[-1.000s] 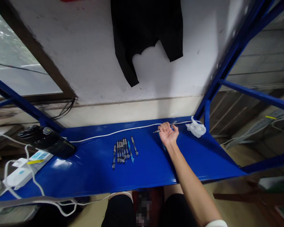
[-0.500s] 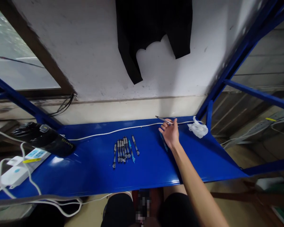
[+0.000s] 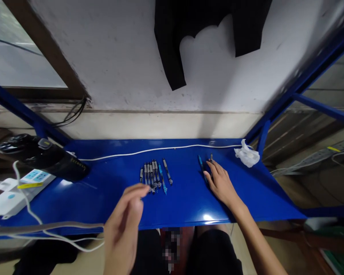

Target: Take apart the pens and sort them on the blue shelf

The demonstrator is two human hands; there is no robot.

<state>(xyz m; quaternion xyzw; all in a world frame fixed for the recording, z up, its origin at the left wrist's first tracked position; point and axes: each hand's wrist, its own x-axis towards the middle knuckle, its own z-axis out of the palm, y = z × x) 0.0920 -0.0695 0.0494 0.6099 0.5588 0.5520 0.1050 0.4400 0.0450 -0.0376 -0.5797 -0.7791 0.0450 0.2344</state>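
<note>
One blue pen [image 3: 200,162] and one grey pen [image 3: 211,156] lie on the table [image 3: 186,206], the right hand [image 3: 220,184] bent over the grey one, grip unclear. The left hand [image 3: 122,225], half open, nothing visible in it, is near about eight more pens [image 3: 154,172].

From my right hand [image 3: 219,180], I have open blue shelf [image 3: 186,200] at 8 o'clock until my left hand [image 3: 126,219]; the pen row [image 3: 151,172] blocks 9, a blue pen [image 3: 200,160] lies close at 10, the white cord [image 3: 196,145] crosses 12, and a white wad [image 3: 247,153] obstructs 2.
</note>
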